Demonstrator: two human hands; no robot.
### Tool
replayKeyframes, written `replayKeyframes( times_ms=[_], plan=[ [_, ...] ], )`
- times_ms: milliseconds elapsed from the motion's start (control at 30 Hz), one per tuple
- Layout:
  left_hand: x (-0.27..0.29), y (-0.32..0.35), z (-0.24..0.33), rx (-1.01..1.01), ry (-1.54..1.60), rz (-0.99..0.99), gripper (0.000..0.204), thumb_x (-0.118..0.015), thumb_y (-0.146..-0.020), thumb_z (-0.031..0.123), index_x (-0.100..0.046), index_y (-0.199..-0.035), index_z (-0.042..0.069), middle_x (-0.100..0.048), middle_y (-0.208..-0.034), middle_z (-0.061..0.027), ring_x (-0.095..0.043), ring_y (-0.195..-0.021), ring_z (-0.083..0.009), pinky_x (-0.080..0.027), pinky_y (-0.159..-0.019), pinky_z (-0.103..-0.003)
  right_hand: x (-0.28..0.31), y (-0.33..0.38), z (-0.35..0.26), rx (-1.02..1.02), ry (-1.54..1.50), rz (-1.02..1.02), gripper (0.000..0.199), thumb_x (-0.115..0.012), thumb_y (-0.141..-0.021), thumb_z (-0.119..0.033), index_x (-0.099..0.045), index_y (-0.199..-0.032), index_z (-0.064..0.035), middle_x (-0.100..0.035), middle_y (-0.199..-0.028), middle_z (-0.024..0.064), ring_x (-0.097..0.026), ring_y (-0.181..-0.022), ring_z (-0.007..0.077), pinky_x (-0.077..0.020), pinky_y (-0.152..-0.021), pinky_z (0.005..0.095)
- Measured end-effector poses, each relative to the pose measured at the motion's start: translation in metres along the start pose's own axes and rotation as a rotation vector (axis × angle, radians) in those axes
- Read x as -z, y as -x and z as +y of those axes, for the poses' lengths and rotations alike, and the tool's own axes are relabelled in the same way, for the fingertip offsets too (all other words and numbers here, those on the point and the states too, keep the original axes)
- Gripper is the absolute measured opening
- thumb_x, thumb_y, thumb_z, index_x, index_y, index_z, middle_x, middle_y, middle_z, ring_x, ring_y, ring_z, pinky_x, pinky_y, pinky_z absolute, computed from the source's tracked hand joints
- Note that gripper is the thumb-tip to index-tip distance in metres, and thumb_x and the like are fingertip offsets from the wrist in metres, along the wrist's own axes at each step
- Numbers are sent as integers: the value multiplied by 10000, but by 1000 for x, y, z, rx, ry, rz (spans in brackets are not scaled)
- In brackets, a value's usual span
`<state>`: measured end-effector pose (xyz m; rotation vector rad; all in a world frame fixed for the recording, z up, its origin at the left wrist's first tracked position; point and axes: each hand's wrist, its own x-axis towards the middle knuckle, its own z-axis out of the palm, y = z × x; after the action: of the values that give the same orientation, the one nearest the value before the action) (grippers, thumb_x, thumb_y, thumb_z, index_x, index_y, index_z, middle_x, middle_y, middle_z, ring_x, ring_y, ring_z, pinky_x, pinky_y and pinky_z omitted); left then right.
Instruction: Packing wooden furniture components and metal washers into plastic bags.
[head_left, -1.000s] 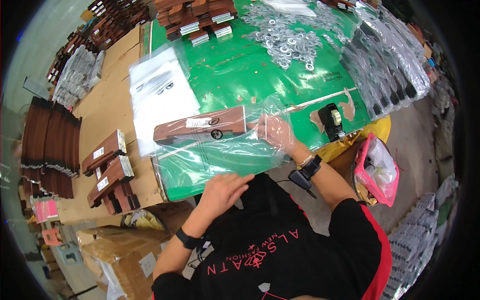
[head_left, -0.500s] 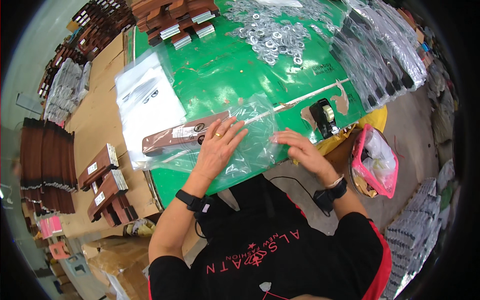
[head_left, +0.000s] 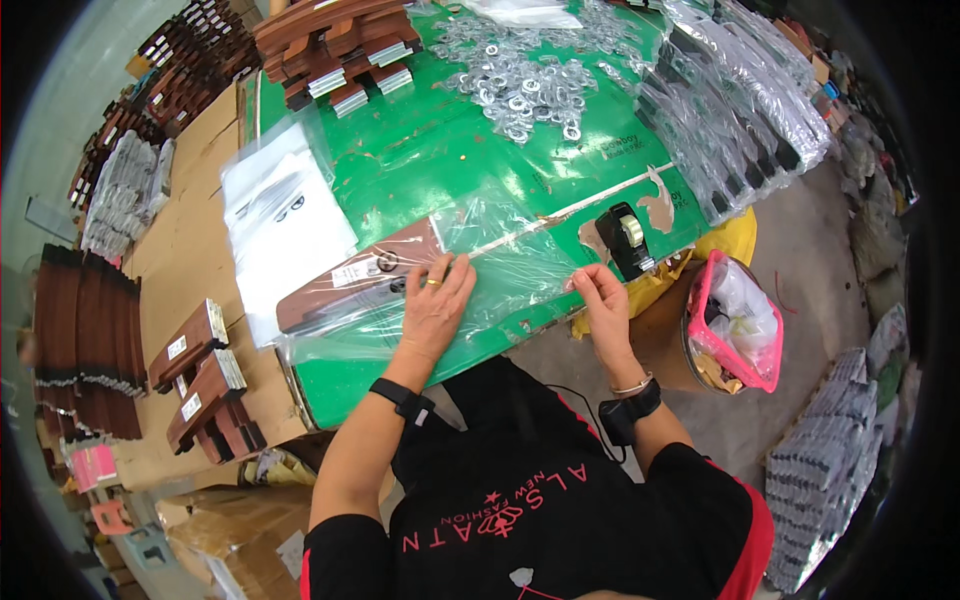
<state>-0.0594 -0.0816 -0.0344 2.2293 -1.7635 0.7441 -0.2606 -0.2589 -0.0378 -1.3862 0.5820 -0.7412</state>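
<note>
A long brown wooden piece [head_left: 350,282] with a white label lies inside a clear plastic bag [head_left: 500,265] on the green table [head_left: 420,160]. My left hand [head_left: 435,305] lies flat on the bag, fingers spread, pressing it down beside the wood. My right hand [head_left: 603,293] pinches the bag's open right end between its fingertips, close to a black tape dispenser [head_left: 628,238].
A pile of metal washers [head_left: 520,85], stacked brown wooden pieces [head_left: 330,45], bagged items [head_left: 735,100] and a stack of white-sheeted bags [head_left: 285,225] lie on the table. A pink bin [head_left: 735,325] stands at the right. Cardboard with more wooden pieces [head_left: 205,385] lies at the left.
My left hand came up from the table's near edge onto the bag and stayed there. My right hand slid rightwards along the bag to its open end.
</note>
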Motion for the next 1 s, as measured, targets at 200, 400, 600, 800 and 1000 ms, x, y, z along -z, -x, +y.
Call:
replayKeyframes(
  times_ms=[200, 400, 600, 800, 1000],
  plan=[
    [-11, -4, 10, 16, -141, -105, 410, -580, -852, 153, -613, -1246, 45, -582, -1324, -75, -464, -1342, -227, -372, -1057, -475, -8, -45, -43, 539, 871, 58, 375, -685, -946, -353, -650, -1151, -42, -743, -919, 110, -688, -789, 274, -515, -725, 359],
    [-10, -7, 18, -90, -437, -387, 557, -499, -940, 211, -492, -1443, -28, -550, -1393, -124, -400, -1403, -294, -314, -1134, -521, -90, -155, -50, 63, 874, -213, 581, -722, -891, -442, -557, -1311, -76, -748, -897, 114, -725, -846, 284, -542, -749, 415],
    [-9, -11, 30, 10, -330, -353, 599, -507, -915, 161, -436, -1484, -10, -530, -1410, -112, -378, -1432, -261, -295, -1130, -545, -101, -204, 8, 79, 389, -179, 462, -699, -883, -138, -553, -1313, -53, -708, -789, 102, -685, -692, 193, -521, -638, 333],
    [-12, -8, 30, 42, -279, -332, 607, -525, -915, 181, -438, -1500, 44, -502, -1440, -99, -367, -1449, -253, -281, -1108, -595, -84, -213, 35, 6, -54, 6, 386, -665, -880, -9, -598, -1260, -24, -678, -749, 45, -625, -652, 114, -490, -606, 267],
    [-18, -11, 20, 96, -386, -449, 615, -495, -955, 228, -401, -1526, 20, -469, -1473, -112, -315, -1468, -284, -296, -1111, -625, -72, -231, 10, 209, 465, 167, 375, -722, -824, -131, -675, -1195, -128, -721, -982, 48, -685, -791, 198, -537, -748, 368]
  ],
)
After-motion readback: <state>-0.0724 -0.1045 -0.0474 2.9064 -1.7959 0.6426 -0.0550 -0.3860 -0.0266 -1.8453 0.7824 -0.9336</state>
